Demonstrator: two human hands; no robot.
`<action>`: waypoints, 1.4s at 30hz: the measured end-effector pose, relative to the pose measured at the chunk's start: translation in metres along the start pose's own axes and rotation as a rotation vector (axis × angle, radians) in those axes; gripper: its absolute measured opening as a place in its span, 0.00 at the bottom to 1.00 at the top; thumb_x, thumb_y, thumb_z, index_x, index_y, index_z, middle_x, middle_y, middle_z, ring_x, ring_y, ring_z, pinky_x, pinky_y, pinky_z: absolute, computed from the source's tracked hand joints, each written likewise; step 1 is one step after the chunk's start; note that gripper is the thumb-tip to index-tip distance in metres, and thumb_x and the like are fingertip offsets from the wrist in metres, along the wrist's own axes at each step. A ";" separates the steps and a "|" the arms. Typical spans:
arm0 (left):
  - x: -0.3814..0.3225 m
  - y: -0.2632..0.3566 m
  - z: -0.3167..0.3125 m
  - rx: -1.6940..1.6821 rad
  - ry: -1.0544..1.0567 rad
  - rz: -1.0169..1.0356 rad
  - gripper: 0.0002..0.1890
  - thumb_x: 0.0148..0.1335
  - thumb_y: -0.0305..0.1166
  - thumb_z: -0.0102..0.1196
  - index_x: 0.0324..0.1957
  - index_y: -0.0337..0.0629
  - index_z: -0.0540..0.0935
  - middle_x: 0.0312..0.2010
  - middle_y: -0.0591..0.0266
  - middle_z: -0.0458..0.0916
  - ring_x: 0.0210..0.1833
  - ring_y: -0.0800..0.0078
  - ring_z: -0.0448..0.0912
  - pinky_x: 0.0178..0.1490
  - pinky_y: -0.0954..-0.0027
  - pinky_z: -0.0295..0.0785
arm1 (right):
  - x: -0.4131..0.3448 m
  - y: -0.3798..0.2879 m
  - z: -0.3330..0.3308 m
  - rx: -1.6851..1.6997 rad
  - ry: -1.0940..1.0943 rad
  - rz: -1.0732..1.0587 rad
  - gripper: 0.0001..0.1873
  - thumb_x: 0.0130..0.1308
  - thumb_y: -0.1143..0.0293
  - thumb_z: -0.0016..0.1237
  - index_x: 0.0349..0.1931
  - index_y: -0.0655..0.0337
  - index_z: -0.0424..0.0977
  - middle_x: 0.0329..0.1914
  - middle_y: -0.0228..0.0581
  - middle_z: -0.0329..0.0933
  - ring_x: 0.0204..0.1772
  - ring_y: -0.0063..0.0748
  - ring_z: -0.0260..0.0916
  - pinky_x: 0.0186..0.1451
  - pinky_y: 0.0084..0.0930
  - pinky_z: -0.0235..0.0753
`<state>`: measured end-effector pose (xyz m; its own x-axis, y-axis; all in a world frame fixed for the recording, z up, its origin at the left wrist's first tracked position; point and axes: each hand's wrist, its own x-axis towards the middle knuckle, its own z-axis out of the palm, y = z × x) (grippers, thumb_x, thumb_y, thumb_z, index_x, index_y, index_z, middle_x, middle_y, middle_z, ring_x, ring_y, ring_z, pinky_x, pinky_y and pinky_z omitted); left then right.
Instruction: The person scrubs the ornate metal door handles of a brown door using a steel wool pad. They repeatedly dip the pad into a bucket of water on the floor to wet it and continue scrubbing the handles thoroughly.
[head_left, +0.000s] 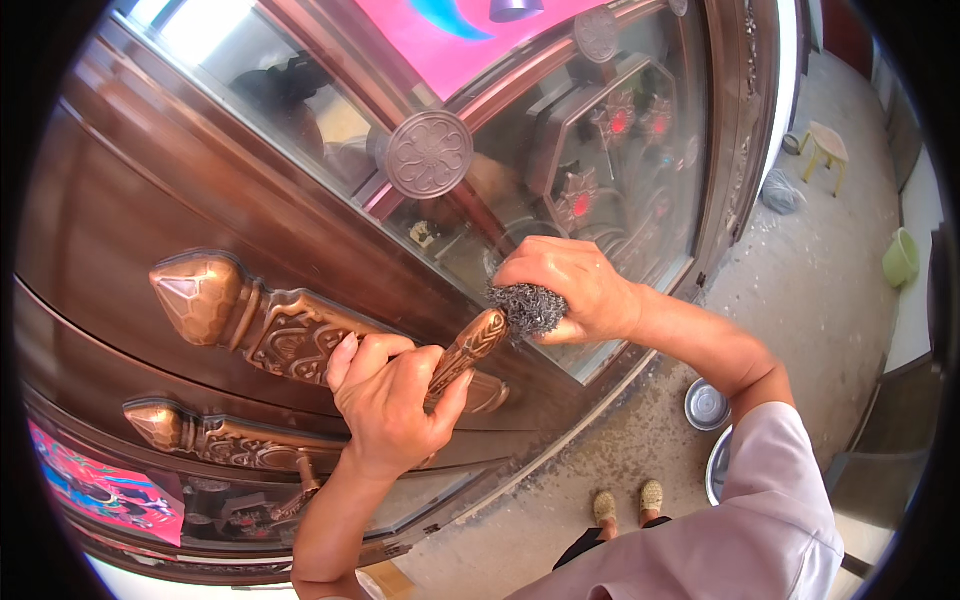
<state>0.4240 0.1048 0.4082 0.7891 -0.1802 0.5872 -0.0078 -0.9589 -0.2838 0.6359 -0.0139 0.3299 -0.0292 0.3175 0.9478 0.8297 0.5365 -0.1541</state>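
My left hand (394, 405) is closed around the ornate copper-coloured door handle (474, 345), whose free end sticks out past my fingers. A dark steel wool scrubber (528, 309) is gripped in my right hand (585, 292) and touches that end or lies right beside it. Under the handle, an embossed backplate (296, 334) with a faceted, pointed knob is fixed to the brown metal door (187, 187). A second, similar handle plate (240, 444) sits on the neighbouring door leaf.
The door has a glass panel (480, 210) with round medallions (428, 154). On the concrete floor are a metal basin (706, 404), another beside it (718, 466), a small yellow-legged stool (827, 144), a plastic bag (781, 192) and a green bucket (900, 257).
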 end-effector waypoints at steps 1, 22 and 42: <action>0.000 0.000 0.000 0.003 -0.002 -0.001 0.14 0.48 0.39 0.68 0.33 0.47 0.81 0.20 0.71 0.76 0.35 0.70 0.78 0.63 0.60 0.55 | 0.002 0.000 -0.002 -0.001 -0.031 0.011 0.25 0.45 0.71 0.63 0.46 0.62 0.72 0.34 0.44 0.76 0.34 0.46 0.76 0.34 0.36 0.75; -0.007 0.000 0.000 -0.046 -0.014 -0.023 0.16 0.44 0.35 0.69 0.37 0.44 0.81 0.34 0.64 0.82 0.45 0.63 0.79 0.63 0.49 0.57 | 0.055 -0.048 -0.042 0.051 -0.323 0.697 0.16 0.63 0.61 0.50 0.46 0.62 0.75 0.29 0.44 0.79 0.32 0.41 0.78 0.36 0.30 0.76; -0.042 -0.011 0.037 0.053 0.476 -0.227 0.42 0.54 0.45 0.65 0.66 0.32 0.66 0.69 0.43 0.63 0.75 0.49 0.58 0.77 0.50 0.30 | 0.058 -0.136 0.029 -0.718 -0.307 0.375 0.27 0.45 0.79 0.54 0.52 0.62 0.74 0.53 0.39 0.75 0.44 0.42 0.71 0.52 0.32 0.77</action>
<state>0.4136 0.1305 0.3586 0.4014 -0.0609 0.9139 0.1716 -0.9751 -0.1404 0.5048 -0.0459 0.3973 0.2530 0.6271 0.7367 0.9630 -0.2361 -0.1298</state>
